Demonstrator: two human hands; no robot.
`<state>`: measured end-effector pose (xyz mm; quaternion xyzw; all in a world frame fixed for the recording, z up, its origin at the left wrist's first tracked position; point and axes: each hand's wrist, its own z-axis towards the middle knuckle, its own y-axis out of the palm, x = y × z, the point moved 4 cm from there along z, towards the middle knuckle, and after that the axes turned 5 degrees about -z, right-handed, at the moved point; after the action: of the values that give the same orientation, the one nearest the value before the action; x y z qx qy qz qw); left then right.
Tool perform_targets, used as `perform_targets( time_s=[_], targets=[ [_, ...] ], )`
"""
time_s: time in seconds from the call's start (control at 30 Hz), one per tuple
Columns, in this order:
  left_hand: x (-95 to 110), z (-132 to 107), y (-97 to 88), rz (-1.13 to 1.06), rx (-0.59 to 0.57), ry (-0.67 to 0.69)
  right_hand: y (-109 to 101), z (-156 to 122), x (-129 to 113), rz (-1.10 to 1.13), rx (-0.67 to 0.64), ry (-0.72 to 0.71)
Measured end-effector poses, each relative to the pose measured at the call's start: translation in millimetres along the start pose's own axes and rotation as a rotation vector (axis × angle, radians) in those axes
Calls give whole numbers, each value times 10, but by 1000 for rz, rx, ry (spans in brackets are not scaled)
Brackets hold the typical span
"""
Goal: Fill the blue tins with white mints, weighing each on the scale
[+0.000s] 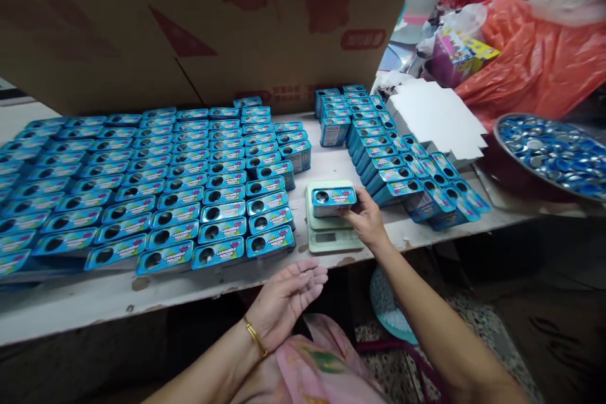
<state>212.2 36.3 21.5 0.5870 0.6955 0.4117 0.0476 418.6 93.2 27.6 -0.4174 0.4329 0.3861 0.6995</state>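
Observation:
My right hand [368,218] grips the right end of a blue candy tin [334,197] with a round hole in its top. That tin is on or just over a pale green digital scale [326,241] near the table's front edge; whether it rests there I cannot tell. Palm up, my left hand [293,293] is just off the table edge, below the scale. Its fingers are loosely curled but apart, and nothing shows in it. Rows of like tins [182,180] stand to the left of the scale, and a second group of tins [379,145] stands to its right.
A large cardboard box [180,19] rises behind the tins. White cut card sheets [433,113] lie at the right, beside a wide bowl [502,154] of blue and silver round pieces. Orange plastic bags [534,50] are piled behind. Under the table is a turquoise basin [379,293].

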Motion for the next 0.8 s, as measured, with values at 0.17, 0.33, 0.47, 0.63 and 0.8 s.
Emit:
perform_targets(
  time_s=[0.17,0.33,0.47,0.63,0.8],
  targets=[
    [-84,-39,-128,-36,-38,-57,-147,-471,-434,-455,162,-212],
    [-197,-8,-97,-79,-134,-74,398,-1174,-691,-559,-484,-273],
    [-283,-14,-107,-93,-160,-144,542,-1378,-626,-549,-556,-152],
    [-259,-59,-124,-23,-134,-190,273,-1271,-616,-447,-477,-149],
    [-264,-24,-241,75,-56,-136,-204,-800,-763,-455,-134,-163]
  ],
)
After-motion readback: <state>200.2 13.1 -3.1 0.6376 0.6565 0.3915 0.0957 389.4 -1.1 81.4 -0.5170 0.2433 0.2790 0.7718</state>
